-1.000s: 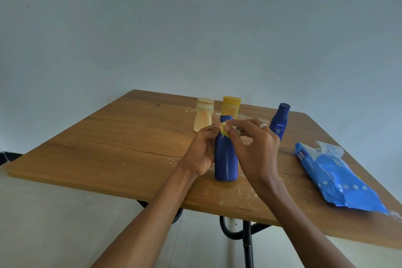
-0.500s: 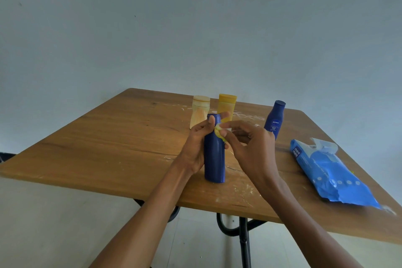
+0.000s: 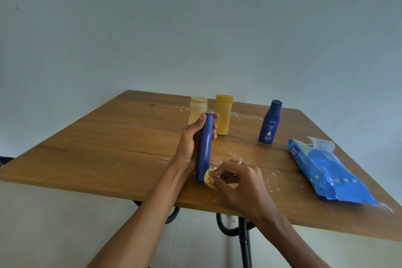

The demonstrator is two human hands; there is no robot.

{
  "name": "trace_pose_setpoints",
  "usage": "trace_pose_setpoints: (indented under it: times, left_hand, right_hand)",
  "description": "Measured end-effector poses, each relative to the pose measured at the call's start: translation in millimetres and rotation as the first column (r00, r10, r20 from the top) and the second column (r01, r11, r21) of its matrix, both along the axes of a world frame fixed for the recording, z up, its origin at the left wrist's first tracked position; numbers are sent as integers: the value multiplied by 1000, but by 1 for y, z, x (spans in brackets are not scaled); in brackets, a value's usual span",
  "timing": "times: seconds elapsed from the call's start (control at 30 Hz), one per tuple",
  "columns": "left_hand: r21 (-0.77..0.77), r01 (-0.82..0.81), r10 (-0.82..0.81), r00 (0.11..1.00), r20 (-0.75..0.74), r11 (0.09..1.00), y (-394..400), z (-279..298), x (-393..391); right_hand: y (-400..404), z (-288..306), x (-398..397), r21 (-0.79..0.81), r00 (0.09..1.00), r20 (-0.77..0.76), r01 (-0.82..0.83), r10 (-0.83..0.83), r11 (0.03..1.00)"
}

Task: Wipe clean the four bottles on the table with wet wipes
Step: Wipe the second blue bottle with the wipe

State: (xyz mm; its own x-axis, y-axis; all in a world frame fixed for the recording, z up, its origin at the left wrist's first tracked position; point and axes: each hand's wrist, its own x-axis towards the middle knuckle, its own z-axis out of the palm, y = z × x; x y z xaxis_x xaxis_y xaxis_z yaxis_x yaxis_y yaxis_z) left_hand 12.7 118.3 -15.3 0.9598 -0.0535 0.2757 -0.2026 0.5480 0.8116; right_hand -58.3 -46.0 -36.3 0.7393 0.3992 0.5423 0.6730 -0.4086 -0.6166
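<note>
My left hand (image 3: 188,144) grips a tall dark blue bottle (image 3: 204,146) upright on the wooden table (image 3: 108,143), fingers wrapped round its upper half. My right hand (image 3: 239,183) pinches a crumpled yellow-stained wet wipe (image 3: 208,179) against the bottle's lower right side near its base. Behind stand a pale translucent bottle (image 3: 196,109), partly hidden by my left hand, and a yellow bottle (image 3: 224,114). A smaller dark blue lotion bottle (image 3: 269,122) stands to the right.
A blue pack of wet wipes (image 3: 326,172) lies near the table's right edge, its flap open. White smears streak the tabletop around the bottles. A plain wall rises behind. Black metal table legs (image 3: 243,239) show below the near edge.
My right hand has slid the wipe from the bottle's top down to its base. My left hand's grip now sits higher on the bottle.
</note>
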Motion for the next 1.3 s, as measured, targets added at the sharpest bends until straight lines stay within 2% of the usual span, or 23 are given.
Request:
trace_pose_setpoints:
  times: [0.13, 0.3, 0.5, 0.67, 0.77, 0.97, 1.1, 1.23, 1.3]
  left_hand:
    - [6, 5, -5, 1000, 0, 1000, 3, 2, -2]
    - [-66, 87, -90, 995, -34, 994, 2, 3, -2]
    - [-25, 187, -188, 982, -14, 982, -3, 4, -3]
    - [-49, 196, -197, 980, -9, 979, -4, 3, -3]
    - [-52, 139, -139, 990, -9, 989, -5, 0, -2]
    - [-53, 119, -118, 993, 15, 991, -5, 1, -4]
    - [-90, 155, -154, 988, 11, 984, -3, 2, -5]
    - [-63, 169, -170, 985, -9, 984, -4, 3, -6]
    - [-90, 195, -196, 981, -5, 977, -3, 4, -7]
  right_hand:
    - [2, 0, 0, -1, 1000, 4, -15, 15, 1000]
    - [5, 3, 5, 94, 993, 43, 102, -107, 990]
    - [9, 12, 15, 192, 971, 151, 156, -186, 969]
    - [14, 41, 26, 305, 946, 194, 193, -260, 932]
    - [21, 61, 33, 373, 936, 187, 211, -297, 903]
    - [24, 69, 41, 249, 930, 206, 252, -305, 935]
    - [18, 67, 39, 279, 953, 154, 211, -260, 937]
    - [16, 59, 37, 406, 971, 6, 215, -238, 888]
    - [14, 52, 39, 405, 974, -29, 217, -225, 888]
